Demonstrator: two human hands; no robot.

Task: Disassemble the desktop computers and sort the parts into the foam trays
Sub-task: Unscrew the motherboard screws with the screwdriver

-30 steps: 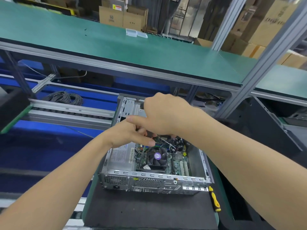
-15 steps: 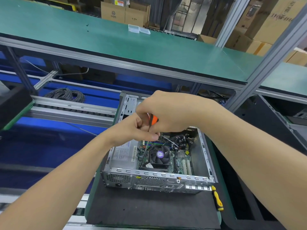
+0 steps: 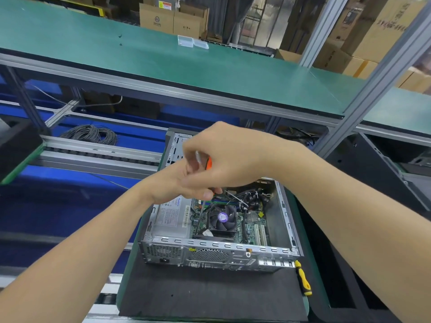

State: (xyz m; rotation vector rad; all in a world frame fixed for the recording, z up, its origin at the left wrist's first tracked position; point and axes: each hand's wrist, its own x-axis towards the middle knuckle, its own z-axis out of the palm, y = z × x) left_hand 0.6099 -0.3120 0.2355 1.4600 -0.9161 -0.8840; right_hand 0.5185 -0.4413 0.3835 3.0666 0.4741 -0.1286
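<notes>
An open desktop computer case [image 3: 217,255] lies on a black foam mat [image 3: 210,297], its motherboard and a black CPU fan [image 3: 222,217] exposed, with a silver power supply [image 3: 170,217] at its left. My right hand [image 3: 235,159] grips the orange handle of a screwdriver [image 3: 209,163] above the case. Its thin shaft [image 3: 201,213] runs down to the board left of the fan. My left hand [image 3: 172,185] pinches the screwdriver just below the handle. The tip is hard to make out.
A yellow-handled screwdriver [image 3: 303,280] lies on the mat by the case's right corner. A roller conveyor [image 3: 98,155] and coiled grey cable [image 3: 91,134] are at the left. A green shelf [image 3: 186,66] spans overhead. Black foam trays [image 3: 345,290] sit at the right.
Both hands rose slightly above the case, and the orange handle came into sight between them. The screwdriver shaft now stands more upright beside the fan.
</notes>
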